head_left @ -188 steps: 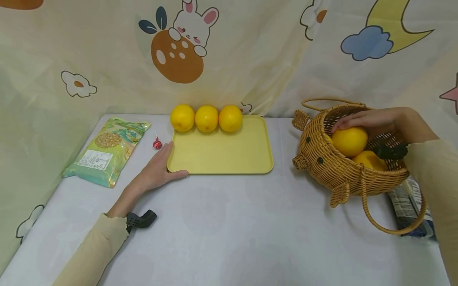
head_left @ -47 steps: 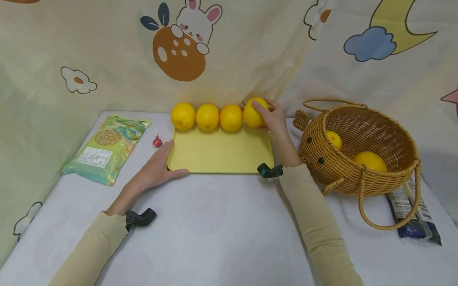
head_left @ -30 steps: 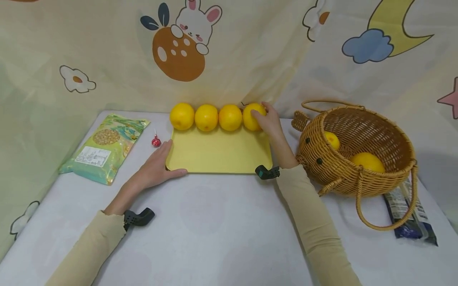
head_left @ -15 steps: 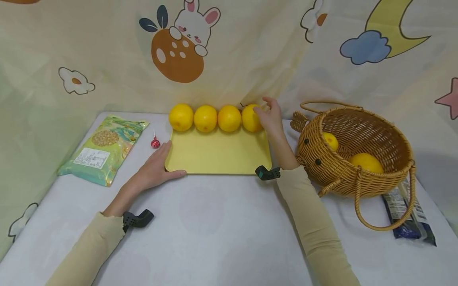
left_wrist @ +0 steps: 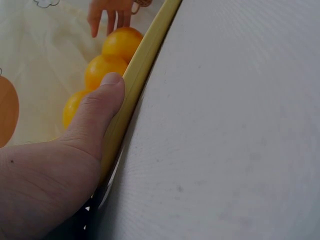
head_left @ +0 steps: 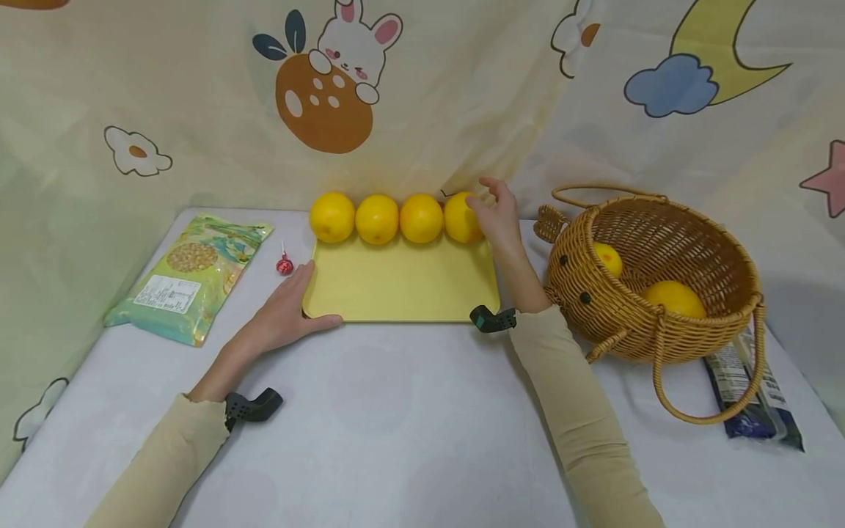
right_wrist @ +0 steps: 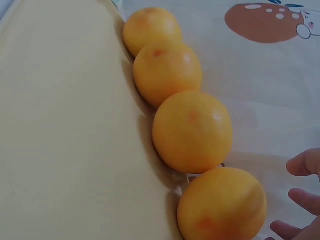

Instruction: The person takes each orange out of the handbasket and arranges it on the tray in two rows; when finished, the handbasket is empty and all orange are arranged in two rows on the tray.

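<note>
Several yellow-orange oranges (head_left: pixel 421 218) stand in a row along the far edge of the yellow tray (head_left: pixel 403 286). My right hand (head_left: pixel 499 220) is beside the rightmost orange (right_wrist: pixel 222 207), its fingers spread and apart from the fruit in the right wrist view. My left hand (head_left: pixel 284 308) rests at the tray's near left corner, thumb straight along the front rim and the other fingers against the left side. To the right, a wicker basket (head_left: pixel 614 319) with an animal face contains a large orange (head_left: pixel 675 298) and a smaller yellow fruit (head_left: pixel 608 259).
A green plastic bag (head_left: pixel 191 282) of grain-like food lies at the left, and a red lollipop (head_left: pixel 284 265) lies between it and the tray. Partly under the basket is a dark package (head_left: pixel 752 403). A patterned curtain (head_left: pixel 455 95) hangs behind the table.
My right hand has brought an orange from the basket to the row's right end, lowered it and let go, its fingers now lifted off. My left hand has stayed at the tray.
</note>
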Action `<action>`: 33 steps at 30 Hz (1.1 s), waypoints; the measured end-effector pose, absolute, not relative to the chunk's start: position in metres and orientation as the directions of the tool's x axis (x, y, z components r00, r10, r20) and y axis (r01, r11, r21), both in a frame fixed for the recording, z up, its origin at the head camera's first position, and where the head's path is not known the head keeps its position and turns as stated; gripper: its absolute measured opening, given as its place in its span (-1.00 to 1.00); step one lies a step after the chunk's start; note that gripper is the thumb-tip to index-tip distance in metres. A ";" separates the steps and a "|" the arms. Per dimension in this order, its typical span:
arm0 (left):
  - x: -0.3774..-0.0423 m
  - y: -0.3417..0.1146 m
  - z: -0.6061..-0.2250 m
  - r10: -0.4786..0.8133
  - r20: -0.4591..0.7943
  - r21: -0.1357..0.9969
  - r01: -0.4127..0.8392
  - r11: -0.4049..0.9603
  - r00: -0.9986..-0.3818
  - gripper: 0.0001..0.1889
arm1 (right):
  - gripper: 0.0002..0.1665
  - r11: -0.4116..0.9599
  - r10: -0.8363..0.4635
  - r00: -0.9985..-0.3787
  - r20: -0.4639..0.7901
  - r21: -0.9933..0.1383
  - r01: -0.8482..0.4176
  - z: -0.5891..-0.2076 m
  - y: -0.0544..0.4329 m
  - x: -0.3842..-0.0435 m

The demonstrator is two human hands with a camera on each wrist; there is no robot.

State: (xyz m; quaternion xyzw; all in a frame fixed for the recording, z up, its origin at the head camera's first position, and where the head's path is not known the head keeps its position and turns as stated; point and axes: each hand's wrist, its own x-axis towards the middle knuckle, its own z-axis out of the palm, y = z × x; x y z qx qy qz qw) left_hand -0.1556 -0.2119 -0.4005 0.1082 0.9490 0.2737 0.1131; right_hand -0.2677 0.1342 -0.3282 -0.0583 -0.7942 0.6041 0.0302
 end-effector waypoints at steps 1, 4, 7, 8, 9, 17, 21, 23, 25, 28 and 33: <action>-0.155 -0.212 -0.401 0.267 -0.155 0.545 0.143 0.826 -0.951 0.26 | -0.40 0.265 0.128 -0.991 -0.025 -0.962 0.058 -0.328 0.134 -0.267; -0.154 -0.212 -0.401 0.267 -0.157 0.549 0.141 0.824 -0.951 0.27 | -0.40 0.266 0.126 -0.992 -0.024 -0.962 0.057 -0.328 0.134 -0.266; -0.154 -0.211 -0.401 0.269 -0.157 0.550 0.142 0.823 -0.950 0.27 | -0.41 0.265 0.126 -0.992 -0.017 -0.963 0.050 -0.328 0.134 -0.266; -0.154 -0.211 -0.400 0.270 -0.157 0.550 0.143 0.823 -0.950 0.26 | -0.41 0.263 0.126 -0.992 -0.014 -0.964 0.046 -0.328 0.134 -0.266; -0.154 -0.212 -0.400 0.271 -0.157 0.550 0.144 0.823 -0.950 0.26 | -0.42 0.261 0.127 -0.992 -0.011 -0.964 0.044 -0.327 0.134 -0.266; -0.155 -0.212 -0.400 0.272 -0.157 0.549 0.146 0.823 -0.949 0.26 | -0.44 0.264 0.148 -0.988 0.040 -0.965 0.000 -0.323 0.132 -0.264; -0.154 -0.212 -0.400 0.267 -0.169 0.546 0.135 0.827 -0.949 0.26 | -0.44 0.296 0.142 -0.983 0.120 -0.952 -0.074 -0.320 0.129 -0.261; -0.154 -0.213 -0.400 0.266 -0.176 0.543 0.132 0.829 -0.948 0.27 | -0.45 0.318 0.124 -0.978 0.167 -0.940 -0.121 -0.316 0.127 -0.258; -0.155 -0.213 -0.400 0.266 -0.179 0.541 0.131 0.831 -0.947 0.27 | -0.45 0.329 0.099 -0.972 0.212 -0.929 -0.169 -0.310 0.123 -0.254; -0.156 -0.213 -0.401 0.269 -0.173 0.541 0.137 0.830 -0.947 0.26 | -0.48 0.301 0.054 -0.969 0.243 -0.929 -0.216 -0.297 0.118 -0.247; -0.155 -0.211 -0.400 0.270 -0.166 0.544 0.141 0.827 -0.948 0.26 | -0.51 0.212 -0.002 -0.969 0.248 -0.947 -0.243 -0.282 0.112 -0.234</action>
